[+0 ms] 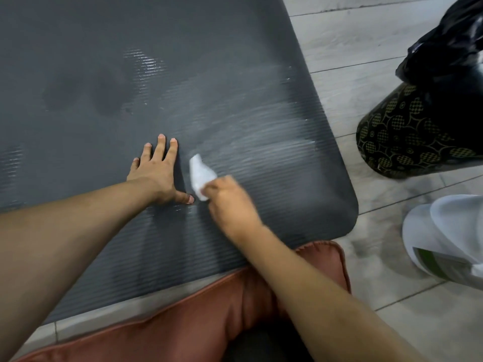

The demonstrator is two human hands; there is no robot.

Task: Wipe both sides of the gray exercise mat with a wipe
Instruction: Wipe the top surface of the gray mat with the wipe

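Observation:
The gray ribbed exercise mat (183,74) lies flat on the floor and fills most of the view. Wet streaks shine across its right half. My left hand (156,171) presses flat on the mat with its fingers spread. Just to its right, my right hand (230,202) grips a crumpled white wipe (200,176) against the mat's surface. The right hand is blurred.
A rust-brown cushion (183,322) lies at the mat's near edge, under my right arm. On the tiled floor (352,48) to the right stand a black patterned bin (407,137) with a black bag (444,48) and a white plastic bag (449,236).

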